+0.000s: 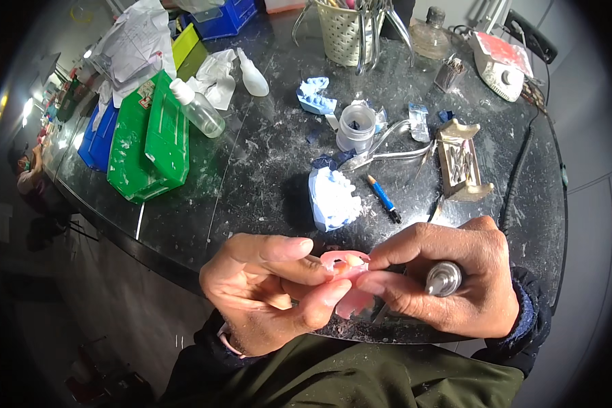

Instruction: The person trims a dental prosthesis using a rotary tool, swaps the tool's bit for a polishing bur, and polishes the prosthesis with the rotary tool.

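Note:
My left hand (pixel 258 292) grips a thin pink denture piece (pixel 350 303) with its fingertips, near the bench's front edge. My right hand (pixel 476 299) is closed round a metal rotary handpiece (pixel 445 277), its metal tip toward me, while its thumb and index fingertip also press on the pink piece. Part of that piece is hidden by my fingers. Just beyond my hands lie a pale blue dental cast (pixel 332 198) and a blue pen-like tool (pixel 382 197).
On the dark bench (pixel 238 183) are green bins (pixel 129 170), a spray bottle (pixel 207 119), a small jar (pixel 355 139), pliers (pixel 398 155), a second cast (pixel 316 102), an instrument stand (pixel 455 170) and a tool basket (pixel 343 41). Another person (pixel 30 178) is at far left.

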A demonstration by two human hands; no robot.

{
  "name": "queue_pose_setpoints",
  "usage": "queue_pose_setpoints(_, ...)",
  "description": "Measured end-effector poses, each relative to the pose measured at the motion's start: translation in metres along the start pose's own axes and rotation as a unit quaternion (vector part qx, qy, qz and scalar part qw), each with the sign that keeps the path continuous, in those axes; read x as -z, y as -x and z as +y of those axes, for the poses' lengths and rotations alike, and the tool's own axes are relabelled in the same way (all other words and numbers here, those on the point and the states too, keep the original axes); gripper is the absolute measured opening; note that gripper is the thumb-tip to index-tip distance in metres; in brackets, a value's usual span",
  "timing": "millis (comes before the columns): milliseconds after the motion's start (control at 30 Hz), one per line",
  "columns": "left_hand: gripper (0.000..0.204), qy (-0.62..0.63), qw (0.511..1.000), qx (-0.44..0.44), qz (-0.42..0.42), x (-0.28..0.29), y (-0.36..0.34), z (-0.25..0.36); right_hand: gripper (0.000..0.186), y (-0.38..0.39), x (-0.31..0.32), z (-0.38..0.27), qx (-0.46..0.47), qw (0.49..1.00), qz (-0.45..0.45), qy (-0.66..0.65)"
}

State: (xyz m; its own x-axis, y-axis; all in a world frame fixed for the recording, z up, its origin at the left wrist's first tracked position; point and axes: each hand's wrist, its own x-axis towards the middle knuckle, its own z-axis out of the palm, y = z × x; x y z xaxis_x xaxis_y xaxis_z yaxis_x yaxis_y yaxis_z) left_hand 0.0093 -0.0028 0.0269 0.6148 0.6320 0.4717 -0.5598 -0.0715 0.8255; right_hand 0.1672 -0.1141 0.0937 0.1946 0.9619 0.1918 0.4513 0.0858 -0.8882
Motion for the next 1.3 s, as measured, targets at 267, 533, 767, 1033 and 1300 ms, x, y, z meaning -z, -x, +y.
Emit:
queue_pose_setpoints(267, 0.048, -0.002, 0.999, -0.039, -0.022, 0.003, 0.002, -0.004, 0.006, 0.000, -0.002, -0.004, -0.055, 0.992, -0.002, -0.116)
queue_pose_setpoints(533, 0.034, 0.046, 0.998, -0.041, -0.027, -0.001, -0.004, 0.000, 0.005, 0.005, -0.007, -0.004, -0.022, 0.994, 0.017, -0.104)
queue_pose_setpoints(767, 0.023, 0.014, 0.998, -0.058, -0.007, -0.009, -0.008, 0.004, 0.027, 0.005, -0.006, 0.005, 0.117, 0.987, 0.029, 0.109)
queue_pose_setpoints(1033, 0.015, 0.062, 0.998, -0.016, -0.007, -0.005, -0.007, 0.007, 0.029, 0.004, -0.004, 0.008, 0.131, 0.982, 0.020, 0.133)
queue_pose_setpoints(1300, 0.021, -0.149, 0.970, -0.180, -0.060, -0.003, -0.005, 0.003, 0.021, 0.006, -0.009, 0.007, 0.109, 0.994, 0.007, 0.017)
